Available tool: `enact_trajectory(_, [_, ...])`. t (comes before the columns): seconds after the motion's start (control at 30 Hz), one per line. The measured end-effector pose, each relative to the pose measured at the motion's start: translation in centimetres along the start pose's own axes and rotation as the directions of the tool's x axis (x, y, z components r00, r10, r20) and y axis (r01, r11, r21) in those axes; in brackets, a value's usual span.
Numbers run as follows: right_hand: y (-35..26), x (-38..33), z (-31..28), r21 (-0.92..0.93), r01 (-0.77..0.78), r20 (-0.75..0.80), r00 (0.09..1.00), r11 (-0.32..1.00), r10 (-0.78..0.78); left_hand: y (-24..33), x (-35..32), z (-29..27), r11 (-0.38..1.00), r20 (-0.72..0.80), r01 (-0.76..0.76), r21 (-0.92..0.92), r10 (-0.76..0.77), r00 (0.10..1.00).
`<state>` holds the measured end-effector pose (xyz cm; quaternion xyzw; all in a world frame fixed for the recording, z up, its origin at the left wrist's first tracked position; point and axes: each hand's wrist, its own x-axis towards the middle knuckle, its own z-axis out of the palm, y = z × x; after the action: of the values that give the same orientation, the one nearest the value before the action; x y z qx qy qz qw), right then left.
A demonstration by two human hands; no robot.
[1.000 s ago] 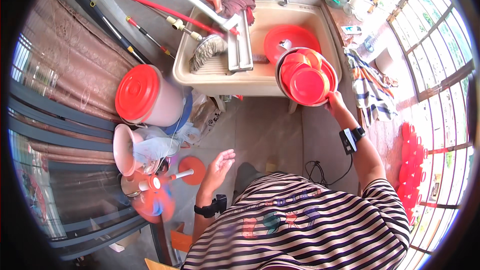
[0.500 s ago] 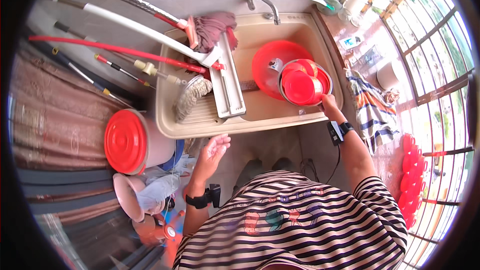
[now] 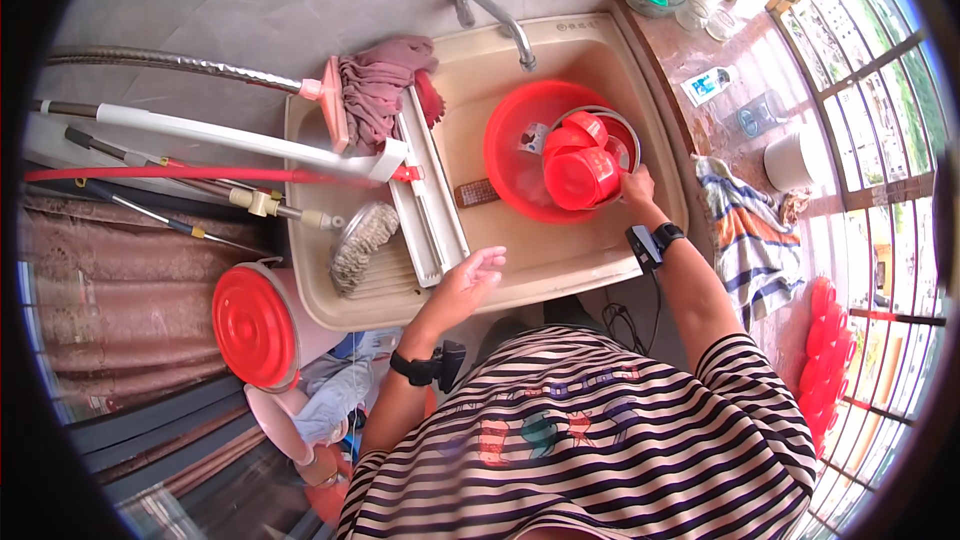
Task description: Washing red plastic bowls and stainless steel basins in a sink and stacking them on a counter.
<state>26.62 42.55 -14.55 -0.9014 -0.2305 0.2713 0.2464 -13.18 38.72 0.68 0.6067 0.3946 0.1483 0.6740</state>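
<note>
Two hands are in view for me, and the right hand (image 3: 636,186) is the one at work: it's on the near right side of the grey-rimmed bowl (image 3: 626,143), fingers closed in at the rim, with the thumb's exact place hidden from me. Red cups (image 3: 582,180) sit heaped in that bowl, ahead and just left of the hand. I see no long axis to mind, because the bowl is round. It overlaps the right part of the red basin (image 3: 508,175) inside the sink (image 3: 565,285); whether it rests there or hangs just above, I can't tell from here. Now the left hand (image 3: 466,290): palm partly open, fingers loosely bent, nothing in it. I have it near the sink's front edge, beside the white mop tray (image 3: 437,215), well apart from the cups and clearly the farther of the pair.
</note>
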Motion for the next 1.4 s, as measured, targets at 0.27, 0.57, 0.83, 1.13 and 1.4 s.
enact_trajectory(0.27, [-3.9,4.2,-0.3,0.139,0.249,-0.050,0.968,0.959,-0.244,-1.7,10.4,2.6,0.991,-0.089,0.097,0.087,-0.089,0.992])
enact_trajectory(0.57, [-1.9,5.0,1.3,0.244,0.433,-0.135,0.901,0.868,-0.412,-4.2,23.7,8.2,0.718,0.049,0.414,-0.560,-0.470,0.881])
enact_trajectory(0.83, [0.2,3.9,2.6,0.232,0.309,-0.109,0.950,0.922,-0.291,-10.4,28.6,7.1,0.638,0.174,0.517,-0.571,-0.522,0.835])
enact_trajectory(1.13, [-2.0,5.6,2.9,0.285,0.376,-0.155,0.926,0.882,-0.344,-14.8,32.4,5.9,0.692,-0.057,0.404,-0.599,-0.540,0.840])
enact_trajectory(1.4, [-6.1,-0.2,0.0,-0.092,0.766,-0.105,0.628,0.636,-0.771,-16.6,30.7,2.2,0.937,-0.410,0.041,0.348,0.112,0.905])
